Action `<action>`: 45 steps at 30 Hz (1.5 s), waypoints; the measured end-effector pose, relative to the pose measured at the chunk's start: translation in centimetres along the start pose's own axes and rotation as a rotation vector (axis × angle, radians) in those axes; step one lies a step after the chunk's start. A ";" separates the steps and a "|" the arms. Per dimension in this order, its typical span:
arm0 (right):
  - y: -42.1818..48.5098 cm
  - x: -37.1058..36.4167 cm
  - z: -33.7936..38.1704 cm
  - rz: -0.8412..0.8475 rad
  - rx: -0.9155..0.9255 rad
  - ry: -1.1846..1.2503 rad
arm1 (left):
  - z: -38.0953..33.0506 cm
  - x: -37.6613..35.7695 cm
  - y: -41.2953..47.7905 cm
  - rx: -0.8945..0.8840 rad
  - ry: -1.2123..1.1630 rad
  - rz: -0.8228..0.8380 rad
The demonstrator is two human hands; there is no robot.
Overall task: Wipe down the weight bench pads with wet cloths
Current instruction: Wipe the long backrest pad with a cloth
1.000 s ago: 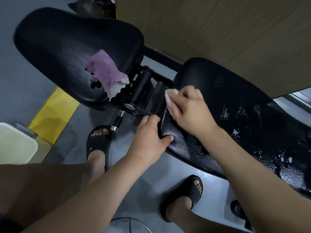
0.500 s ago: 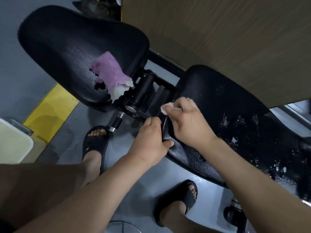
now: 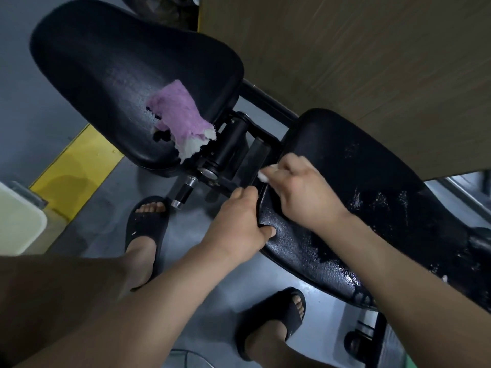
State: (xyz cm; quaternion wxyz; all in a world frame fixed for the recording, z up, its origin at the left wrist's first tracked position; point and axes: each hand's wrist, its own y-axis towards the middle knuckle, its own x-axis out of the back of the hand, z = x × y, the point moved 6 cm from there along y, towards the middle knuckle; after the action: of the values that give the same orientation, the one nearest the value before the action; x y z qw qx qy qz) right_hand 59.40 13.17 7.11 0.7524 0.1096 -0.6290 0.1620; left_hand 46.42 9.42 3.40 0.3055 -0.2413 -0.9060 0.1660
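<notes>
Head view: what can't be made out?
- white cloth: mostly buried in the right hand, head view; size unclear.
- left hand fingers: wrapped under the long pad edge, head view.
- long pad far end: cut off by the right frame edge.
- cream container: cut by the left edge.

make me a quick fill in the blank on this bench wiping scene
1. The small cloth pinched in the right hand is ___.
2. The left hand, gripping the long black textured pad, holds ___ cloth.
3. The crumpled pink-purple cloth lies on the wide black pad, touched by ___ hand.
4. The painted floor stripe is ___.
Missing words: white, no, neither, yellow.
</notes>
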 end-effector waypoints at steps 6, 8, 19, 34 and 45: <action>4.3 1.6 -6.7 -0.114 -0.258 -0.095 | -0.3 0.0 -0.4 -0.005 0.015 0.013; 4.1 1.1 -6.0 -0.097 -0.275 -0.141 | -0.5 0.0 -0.5 0.000 0.080 0.026; -0.2 2.0 -4.7 0.024 -0.134 -0.059 | -7.0 1.4 1.5 -0.238 0.521 0.152; 2.4 2.2 -5.3 -0.017 0.011 0.071 | -6.1 -0.9 3.8 -0.385 0.629 0.139; 4.1 1.2 -7.0 -0.044 -0.111 0.026 | -6.4 -1.1 4.1 -0.408 0.606 0.147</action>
State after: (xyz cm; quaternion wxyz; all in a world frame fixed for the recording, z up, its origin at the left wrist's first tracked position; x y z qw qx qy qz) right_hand 64.34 19.66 6.82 0.7690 0.0794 -0.6245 0.1115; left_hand 52.57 13.21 5.90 0.4928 -0.3999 -0.7691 -0.0755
